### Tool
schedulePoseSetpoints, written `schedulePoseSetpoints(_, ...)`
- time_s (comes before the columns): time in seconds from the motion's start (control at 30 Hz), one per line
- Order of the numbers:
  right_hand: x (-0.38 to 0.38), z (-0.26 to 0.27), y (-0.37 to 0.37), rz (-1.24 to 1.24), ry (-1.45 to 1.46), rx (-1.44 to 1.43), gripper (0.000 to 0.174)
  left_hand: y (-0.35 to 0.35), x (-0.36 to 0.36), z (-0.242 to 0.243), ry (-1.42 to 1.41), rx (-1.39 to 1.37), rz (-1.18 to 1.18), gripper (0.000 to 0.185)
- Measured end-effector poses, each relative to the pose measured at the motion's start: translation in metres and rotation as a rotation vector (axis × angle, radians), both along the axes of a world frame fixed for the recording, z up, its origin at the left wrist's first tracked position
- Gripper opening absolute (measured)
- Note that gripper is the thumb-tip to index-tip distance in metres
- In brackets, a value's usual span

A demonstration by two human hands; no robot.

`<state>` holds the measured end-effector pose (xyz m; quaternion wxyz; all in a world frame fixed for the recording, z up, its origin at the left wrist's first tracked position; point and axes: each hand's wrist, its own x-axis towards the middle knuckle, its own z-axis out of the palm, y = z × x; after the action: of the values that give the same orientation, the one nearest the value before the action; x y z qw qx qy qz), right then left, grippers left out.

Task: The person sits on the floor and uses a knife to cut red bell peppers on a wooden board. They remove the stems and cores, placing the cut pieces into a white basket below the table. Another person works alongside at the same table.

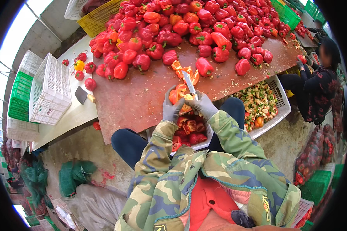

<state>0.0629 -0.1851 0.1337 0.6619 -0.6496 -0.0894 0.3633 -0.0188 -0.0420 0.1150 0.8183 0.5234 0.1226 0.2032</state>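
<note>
My gloved left hand (173,107) grips an orange-red bell pepper (177,93) that is cut open, with pale seeds showing. My gloved right hand (204,104) holds a knife (190,83), its blade pointing up and away from me. Both hands are close together above the near edge of the red-brown tabletop (127,106). Cut orange pepper pieces (188,72) lie on the table just beyond the blade. Below my hands, between my knees, a white crate (208,135) holds opened red pepper pieces (190,130).
Whole red peppers (173,29) are heaped at the back. A white crate (283,101) of cores and seeds stands right. At left, a cleaver (84,95) with a wooden handle lies near stacked crates (50,92). A co-worker (318,80) sits at right, near mesh sacks of peppers (310,153).
</note>
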Motion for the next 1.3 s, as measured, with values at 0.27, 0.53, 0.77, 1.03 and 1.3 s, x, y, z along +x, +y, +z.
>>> schedulePoseSetpoints(0.27, 0.0, 0.021, -0.023, 0.074, 0.265, 0.157, 0.041, -0.007, 0.006, 0.0, -0.013, -0.212, -0.098, 0.056)
schedulePoseSetpoints(0.53, 0.004, 0.022, -0.026, 0.189, 0.407, 0.134, 0.027, 0.009, 0.016, -0.012, 0.08, -0.505, -0.323, 0.05)
schedulePoseSetpoints(0.77, -0.031, 0.019, -0.034, -0.08, -0.287, 0.187, 0.068, 0.006, 0.018, -0.007, 0.167, -0.809, -0.314, 0.062)
schedulePoseSetpoints(1.03, -0.016, 0.019, -0.031, 0.225, -1.239, -0.191, 0.055, -0.006, 0.01, -0.007, 0.22, -0.794, -0.473, 0.076)
schedulePoseSetpoints(1.3, -0.03, 0.018, -0.015, -0.064, -0.528, 0.086, 0.032, -0.033, 0.0, -0.013, 0.139, -0.398, -0.215, 0.057)
